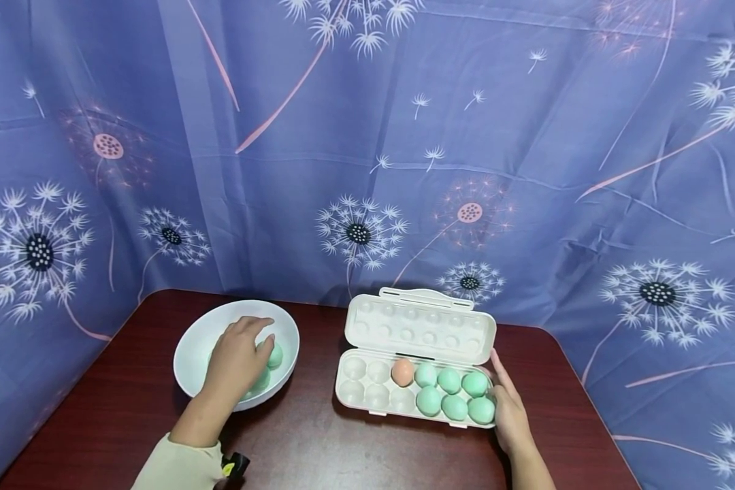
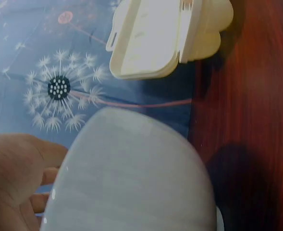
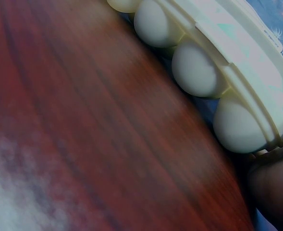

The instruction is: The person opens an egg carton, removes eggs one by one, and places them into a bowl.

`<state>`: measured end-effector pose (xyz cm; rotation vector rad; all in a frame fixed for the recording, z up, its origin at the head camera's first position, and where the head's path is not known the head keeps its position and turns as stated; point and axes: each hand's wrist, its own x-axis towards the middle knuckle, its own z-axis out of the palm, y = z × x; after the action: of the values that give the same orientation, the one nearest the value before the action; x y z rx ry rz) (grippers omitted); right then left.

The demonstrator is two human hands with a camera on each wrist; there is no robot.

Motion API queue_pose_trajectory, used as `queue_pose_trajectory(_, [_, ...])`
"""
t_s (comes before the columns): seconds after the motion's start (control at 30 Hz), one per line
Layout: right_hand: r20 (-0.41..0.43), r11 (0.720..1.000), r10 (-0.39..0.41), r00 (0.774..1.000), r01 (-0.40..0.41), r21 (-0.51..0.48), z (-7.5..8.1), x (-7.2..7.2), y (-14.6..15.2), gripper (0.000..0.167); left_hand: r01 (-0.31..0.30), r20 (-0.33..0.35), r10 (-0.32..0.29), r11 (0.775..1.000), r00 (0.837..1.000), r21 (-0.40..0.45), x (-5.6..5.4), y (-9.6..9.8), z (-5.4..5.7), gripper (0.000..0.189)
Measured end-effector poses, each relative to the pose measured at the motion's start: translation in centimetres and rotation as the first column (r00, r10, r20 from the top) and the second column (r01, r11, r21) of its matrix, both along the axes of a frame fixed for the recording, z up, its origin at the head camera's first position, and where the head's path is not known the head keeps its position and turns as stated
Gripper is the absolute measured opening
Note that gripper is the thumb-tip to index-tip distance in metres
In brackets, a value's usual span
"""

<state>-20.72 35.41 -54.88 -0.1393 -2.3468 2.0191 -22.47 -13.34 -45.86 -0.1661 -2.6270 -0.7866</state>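
Note:
My left hand (image 1: 235,354) reaches down into a white bowl (image 1: 190,340), its thumb and index finger apart. Green eggs (image 1: 275,355) lie in the bowl beside and under that hand, partly hidden by it. In the left wrist view the bowl's outer wall (image 2: 131,178) covers much of the fingers (image 2: 47,175). At the right end of an open white egg carton (image 1: 376,407), my right hand (image 1: 510,415) holds the tray, index finger stretched up beside the lid (image 1: 419,333). One orange-brown egg (image 1: 402,372) and several green eggs (image 1: 429,401) sit in the tray; its left cups are empty.
A dark red-brown wooden table (image 1: 318,449) bears the bowl and the carton, with a gap between them. Behind it hangs a blue curtain (image 1: 282,224) with dandelion prints, close to the carton's raised lid. A black strap (image 1: 237,466) shows at the left wrist.

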Motion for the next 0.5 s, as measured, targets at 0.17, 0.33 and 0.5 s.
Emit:
queue_pose_trajectory(0.17, [-0.001,1.0,-0.001,1.0,0.001,0.0,0.0,0.0,0.0,0.075,0.057,-0.032,-0.056,0.998,0.998,0.034,0.4,1.4,0.1,0.039])
queue_pose_trajectory(0.33, [-0.008,1.0,0.012,1.0,-0.012,-0.002,-0.1,0.0,0.0,0.075,0.103,-0.097,-0.1,0.994,0.99,0.027,0.9,3.1,-0.3,0.045])
queue_pose_trajectory(0.5, [-0.03,1.0,0.019,0.999,-0.019,-0.006,-0.1,0.0,0.0,0.074,0.174,-0.122,-0.174,0.985,0.977,-0.016,1.0,5.0,-0.7,0.043])
